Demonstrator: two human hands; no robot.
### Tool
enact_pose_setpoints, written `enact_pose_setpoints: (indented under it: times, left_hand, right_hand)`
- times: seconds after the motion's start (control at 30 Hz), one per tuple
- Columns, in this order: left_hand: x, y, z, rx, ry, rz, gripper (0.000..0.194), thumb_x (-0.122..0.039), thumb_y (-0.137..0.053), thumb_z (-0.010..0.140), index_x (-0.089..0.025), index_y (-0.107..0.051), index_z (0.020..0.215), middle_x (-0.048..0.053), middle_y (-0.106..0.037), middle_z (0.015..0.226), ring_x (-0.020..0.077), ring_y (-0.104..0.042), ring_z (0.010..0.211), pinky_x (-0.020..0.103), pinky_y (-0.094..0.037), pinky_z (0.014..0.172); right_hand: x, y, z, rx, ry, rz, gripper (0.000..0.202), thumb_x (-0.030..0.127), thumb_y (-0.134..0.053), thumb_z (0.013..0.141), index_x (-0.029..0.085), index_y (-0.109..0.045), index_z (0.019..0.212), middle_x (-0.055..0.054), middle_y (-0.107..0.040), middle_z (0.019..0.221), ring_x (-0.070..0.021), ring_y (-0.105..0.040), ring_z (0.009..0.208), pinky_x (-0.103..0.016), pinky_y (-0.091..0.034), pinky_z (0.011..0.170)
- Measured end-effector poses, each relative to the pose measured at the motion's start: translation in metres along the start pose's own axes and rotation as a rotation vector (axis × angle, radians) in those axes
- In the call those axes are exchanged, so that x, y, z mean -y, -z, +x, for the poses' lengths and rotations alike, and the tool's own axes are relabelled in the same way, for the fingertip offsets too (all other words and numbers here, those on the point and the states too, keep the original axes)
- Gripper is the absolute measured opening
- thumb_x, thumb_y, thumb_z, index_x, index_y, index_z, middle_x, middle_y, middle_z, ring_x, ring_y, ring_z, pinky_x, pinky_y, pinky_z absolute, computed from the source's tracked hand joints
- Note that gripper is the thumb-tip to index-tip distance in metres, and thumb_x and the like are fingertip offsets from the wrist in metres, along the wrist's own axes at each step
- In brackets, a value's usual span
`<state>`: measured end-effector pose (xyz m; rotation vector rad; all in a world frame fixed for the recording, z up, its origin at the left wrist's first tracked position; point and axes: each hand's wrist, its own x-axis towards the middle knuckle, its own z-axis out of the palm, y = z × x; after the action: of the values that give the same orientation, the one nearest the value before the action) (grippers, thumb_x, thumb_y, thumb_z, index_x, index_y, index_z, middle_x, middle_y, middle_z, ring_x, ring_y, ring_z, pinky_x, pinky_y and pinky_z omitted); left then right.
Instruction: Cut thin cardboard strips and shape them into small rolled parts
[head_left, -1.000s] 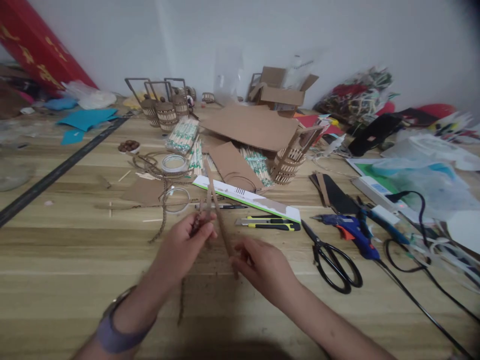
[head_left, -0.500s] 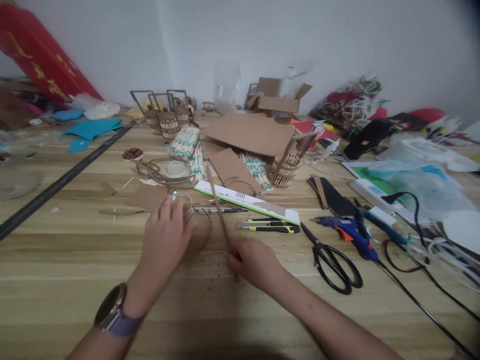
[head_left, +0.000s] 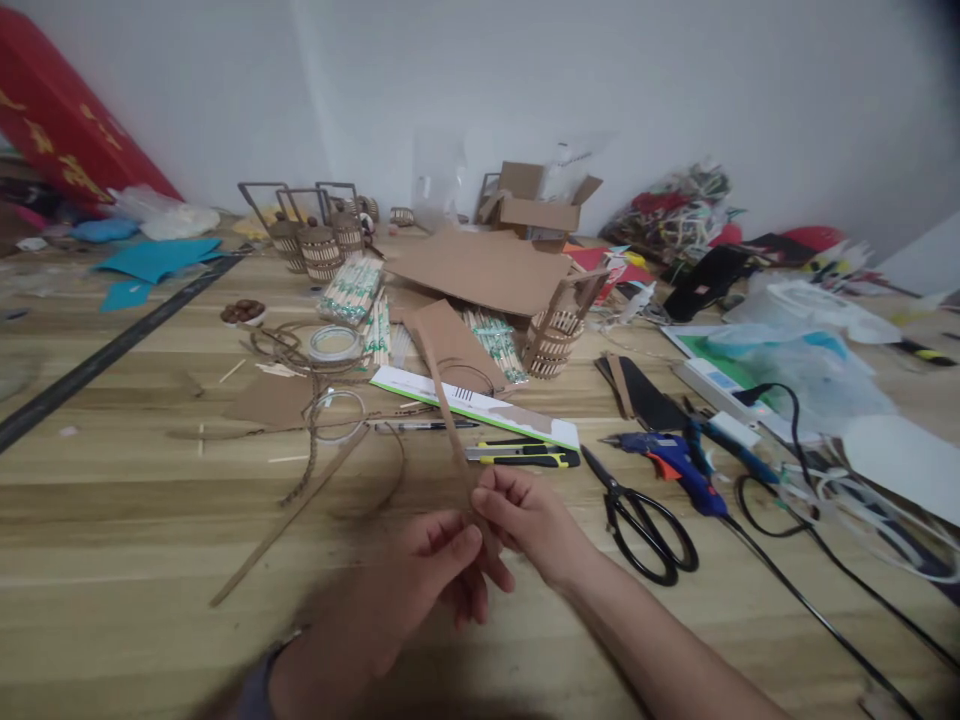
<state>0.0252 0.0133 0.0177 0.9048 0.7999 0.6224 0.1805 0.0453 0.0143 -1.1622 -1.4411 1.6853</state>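
Note:
My right hand [head_left: 529, 520] pinches the lower part of a long thin brown cardboard strip [head_left: 447, 415], which points away from me over the table. Close against it, my left hand [head_left: 427, 570] has its thumb and curled fingers at the strip's near end; its grip is slightly blurred. Another brown strip [head_left: 289, 518] lies diagonally on the wood to the left. Beyond the hands are a white and green cardboard piece [head_left: 510, 418], a yellow-black utility knife [head_left: 525, 454], a pen [head_left: 431, 426] and a ring of white tape [head_left: 339, 416].
Black scissors [head_left: 649, 530] and a blue glue gun [head_left: 667, 460] with its cable lie to the right. Farther back stand small slatted baskets [head_left: 555, 340], packs of wooden sticks [head_left: 352, 288], a cardboard sheet [head_left: 487, 270] and an open box [head_left: 538, 213].
My left hand has come from beside the tape ring back to the strip in my right hand. The diagonal strip now shows on the table. The view has shifted slightly.

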Motion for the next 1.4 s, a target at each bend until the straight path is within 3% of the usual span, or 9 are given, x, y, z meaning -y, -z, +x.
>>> enact_pose_setpoints:
  times: [0.1, 0.2, 0.5, 0.63, 0.83, 0.9, 1.0, 1.1, 1.4]
  left_hand:
    - [0.001, -0.007, 0.000, 0.016, -0.015, -0.194, 0.048, -0.059, -0.074, 0.073, -0.012, -0.064, 0.078, 0.003, -0.063, 0.071, 0.0070, -0.048, 0.051, 0.020, -0.035, 0.048]
    - [0.000, -0.009, 0.001, 0.030, -0.021, -0.246, 0.043, -0.053, -0.077, 0.072, -0.012, -0.065, 0.076, 0.001, -0.062, 0.068, 0.0053, -0.045, 0.048, 0.019, -0.032, 0.047]
    - [0.008, 0.004, 0.021, -0.126, 0.005, -0.153, 0.046, -0.055, -0.080, 0.066, -0.012, -0.064, 0.068, 0.000, -0.060, 0.062, 0.0063, -0.045, 0.048, 0.020, -0.032, 0.045]
    - [0.009, 0.006, 0.023, -0.178, 0.038, -0.114, 0.051, -0.056, -0.083, 0.059, -0.012, -0.064, 0.078, 0.001, -0.066, 0.066, 0.0077, -0.050, 0.045, 0.021, -0.035, 0.044]
    - [0.005, 0.011, 0.023, -0.183, 0.047, -0.154, 0.044, -0.049, -0.082, 0.061, -0.013, -0.062, 0.079, 0.002, -0.068, 0.073, 0.0094, -0.057, 0.050, 0.021, -0.038, 0.047]
    - [0.002, 0.014, 0.024, -0.196, 0.032, -0.172, 0.039, -0.045, -0.082, 0.062, -0.014, -0.062, 0.073, -0.001, -0.063, 0.067, 0.0075, -0.053, 0.049, 0.020, -0.036, 0.046]
    - [-0.002, 0.020, 0.023, -0.207, 0.044, -0.201, 0.032, -0.039, -0.080, 0.065, -0.015, -0.059, 0.065, -0.005, -0.054, 0.056, 0.0056, -0.046, 0.046, 0.018, -0.033, 0.045]
    - [-0.005, 0.022, 0.021, -0.234, 0.079, -0.215, 0.025, -0.033, -0.076, 0.069, -0.016, -0.059, 0.065, -0.005, -0.053, 0.053, 0.0059, -0.044, 0.046, 0.018, -0.032, 0.044]
    - [-0.005, 0.018, 0.023, -0.234, 0.104, -0.223, 0.017, -0.024, -0.073, 0.074, -0.017, -0.060, 0.067, -0.005, -0.056, 0.055, 0.0068, -0.048, 0.048, 0.018, -0.036, 0.047]
  right_hand:
    - [0.000, 0.001, -0.005, 0.089, 0.064, 0.227, 0.044, 0.058, -0.067, 0.079, 0.021, -0.044, 0.069, 0.010, -0.047, 0.047, -0.0060, -0.044, 0.031, -0.017, -0.029, 0.033]
    - [0.000, 0.002, -0.004, 0.107, 0.096, 0.319, 0.042, 0.053, -0.071, 0.080, 0.020, -0.047, 0.070, 0.010, -0.050, 0.048, -0.0071, -0.050, 0.033, -0.017, -0.034, 0.033]
    - [-0.015, 0.009, 0.005, -0.040, 0.046, 0.293, 0.041, 0.054, -0.074, 0.076, 0.018, -0.055, 0.072, 0.008, -0.054, 0.054, -0.0081, -0.053, 0.042, -0.020, -0.039, 0.043]
    - [-0.019, 0.009, 0.008, -0.074, 0.025, 0.268, 0.040, 0.054, -0.073, 0.075, 0.018, -0.054, 0.070, 0.009, -0.049, 0.052, -0.0077, -0.047, 0.041, -0.021, -0.034, 0.042]
    - [-0.022, 0.010, 0.005, -0.155, 0.048, 0.181, 0.032, 0.048, -0.071, 0.076, 0.018, -0.060, 0.078, 0.006, -0.055, 0.056, -0.0091, -0.048, 0.047, -0.023, -0.039, 0.050]
    - [-0.022, 0.010, 0.000, -0.232, 0.095, 0.090, 0.027, 0.043, -0.071, 0.076, 0.019, -0.062, 0.084, 0.004, -0.060, 0.062, -0.0118, -0.054, 0.054, -0.025, -0.043, 0.056]
    - [-0.019, 0.009, -0.009, -0.347, 0.299, -0.303, 0.009, 0.029, -0.067, 0.081, 0.021, -0.065, 0.083, 0.001, -0.063, 0.068, -0.0137, -0.058, 0.063, -0.026, -0.045, 0.061]
    - [-0.015, 0.005, -0.016, -0.315, 0.481, -0.608, 0.008, 0.020, -0.059, 0.085, 0.021, -0.066, 0.082, 0.000, -0.065, 0.070, -0.0140, -0.060, 0.065, -0.024, -0.046, 0.060]
    - [-0.016, 0.002, -0.020, -0.303, 0.640, -0.824, 0.009, 0.020, -0.056, 0.090, 0.021, -0.065, 0.088, 0.000, -0.067, 0.071, -0.0137, -0.061, 0.064, -0.026, -0.045, 0.061]
